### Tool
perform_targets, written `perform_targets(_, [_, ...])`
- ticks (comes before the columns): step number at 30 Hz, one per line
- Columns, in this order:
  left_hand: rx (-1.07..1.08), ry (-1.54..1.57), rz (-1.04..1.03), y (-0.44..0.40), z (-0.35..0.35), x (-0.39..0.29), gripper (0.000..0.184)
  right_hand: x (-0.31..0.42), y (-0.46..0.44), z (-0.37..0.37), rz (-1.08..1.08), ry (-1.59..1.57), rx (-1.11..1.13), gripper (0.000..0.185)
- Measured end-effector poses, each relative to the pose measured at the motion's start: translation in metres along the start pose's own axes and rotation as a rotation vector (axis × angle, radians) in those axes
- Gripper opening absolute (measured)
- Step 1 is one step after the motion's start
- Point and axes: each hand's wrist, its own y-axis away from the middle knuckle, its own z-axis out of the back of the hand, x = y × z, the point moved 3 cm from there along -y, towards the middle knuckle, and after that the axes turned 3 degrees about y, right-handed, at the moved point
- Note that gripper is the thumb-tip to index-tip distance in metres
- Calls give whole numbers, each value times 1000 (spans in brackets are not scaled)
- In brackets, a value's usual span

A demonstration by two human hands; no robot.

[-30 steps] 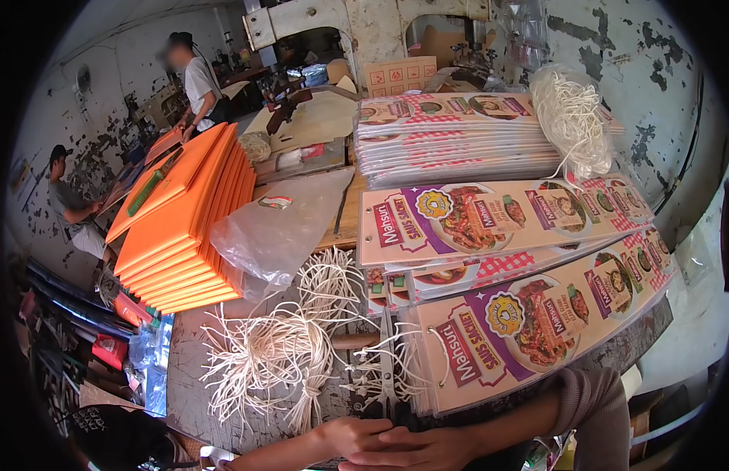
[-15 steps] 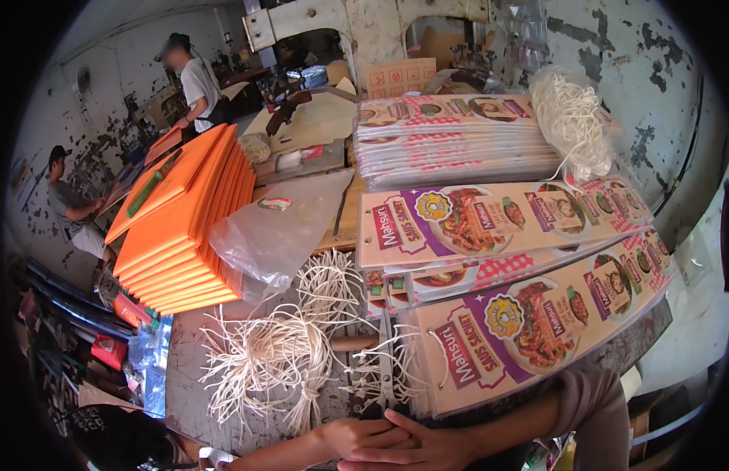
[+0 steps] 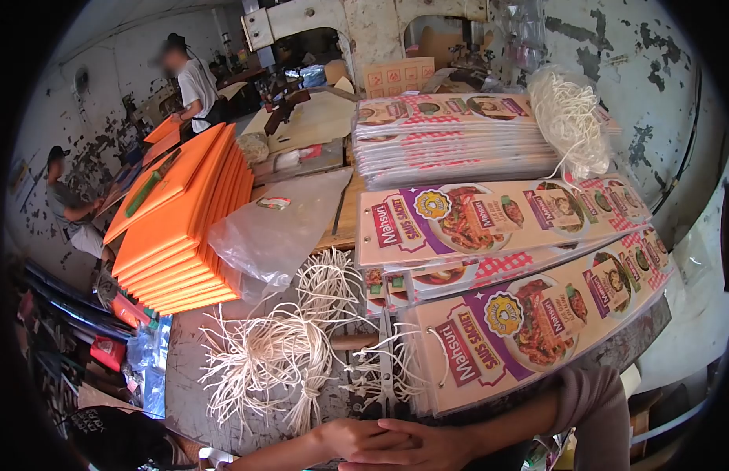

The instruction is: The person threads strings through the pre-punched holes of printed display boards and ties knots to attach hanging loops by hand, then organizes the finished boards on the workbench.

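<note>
My left hand (image 3: 350,439) and my right hand (image 3: 433,447) rest against each other at the near edge of the table. The right fingers and thumb are stretched across the left hand, partly hiding its fingers. Neither holds any tool or sheet. Just beyond them stand the blades of metal scissors (image 3: 386,365), handles hidden. Beside these lies a bundle of cut white cords (image 3: 278,357). To the right are printed plastic-covered banners (image 3: 529,322), the front one with a cord looped through its punched holes.
A tall stack of orange folded pieces (image 3: 184,228) carries a green-handled cutter (image 3: 144,193). A clear plastic bag (image 3: 278,231) leans beside it. More banners (image 3: 451,149) are piled behind, with a bag of cord (image 3: 570,118) on top. Two people (image 3: 195,90) work at the back left.
My hands stay together with barely a shift. At the back left, the standing person's hand has lifted an orange piece.
</note>
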Motion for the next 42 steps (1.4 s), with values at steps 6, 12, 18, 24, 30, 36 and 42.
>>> perform_targets(6, [105, 502, 241, -3, -4, 17, 23, -5, -4, 5, -111, 170, 70, 22])
perform_targets(12, [132, 506, 223, -1, -5, 14, 19, -5, -4, 5, -92, 128, 46, 6])
perform_targets(18, [147, -88, -102, -11, 9, -4, 11, 5, 1, -40, -81, 534, -311, 27])
perform_targets(24, [252, -529, -436, -1, 6, -15, 8, -33, -56, -115, -679, 1390, -506, 36])
perform_targets(30, [198, -438, -335, 7, 1, -5, 7, -31, -20, -125, -1536, 2360, -680, 46])
perform_targets(36, [300, -367, -422, 5, 6, -3, 10, -25, -39, -120, -1693, 2307, -531, 42])
perform_targets(42, [305, -358, -207, 21, 0, -5, 16, -26, -43, -119, -1721, 2319, -548, 41])
